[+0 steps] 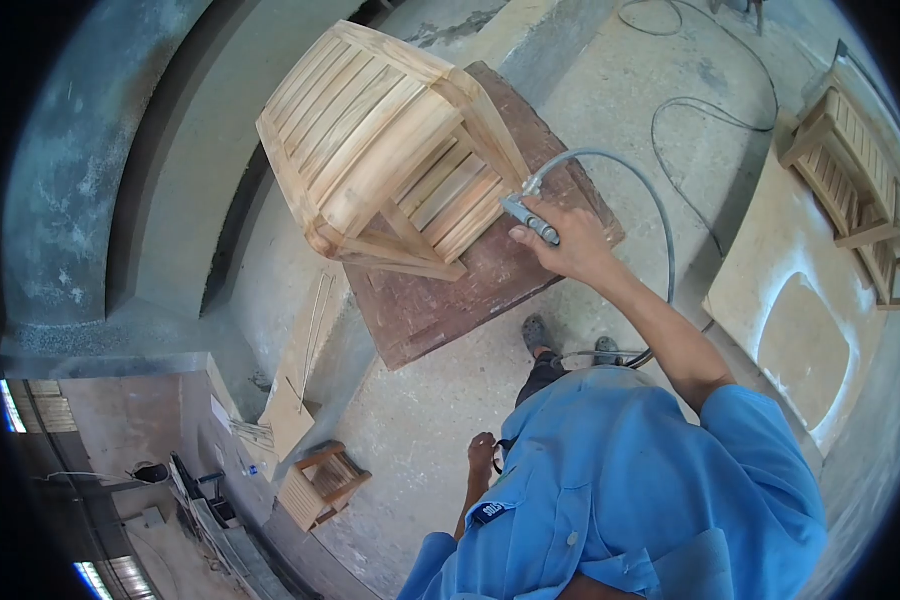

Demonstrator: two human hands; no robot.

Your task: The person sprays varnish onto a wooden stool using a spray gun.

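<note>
My right hand (570,238) is wrapped round the metal body of a spray gun (530,218), with a grey hose (660,215) attached near its front. The gun points at the open side of a pale slatted wooden stool (370,125), its tip overlapping the lower slats in this view. That stool rests tilted on a worn reddish-brown board (410,325). Low beside my body hangs my left hand (482,452), its fingers curled in a loose fist. It is away from the stool, next to a white-and-dark item (503,456) near the wrist.
Slatted wooden furniture (855,190) stands at right on a board (730,285) with a white-edged patch. A small wooden stool (323,487) is on the floor at lower left. Hose (715,105) loops across the floor. Curved concrete walls (185,150) rise at left.
</note>
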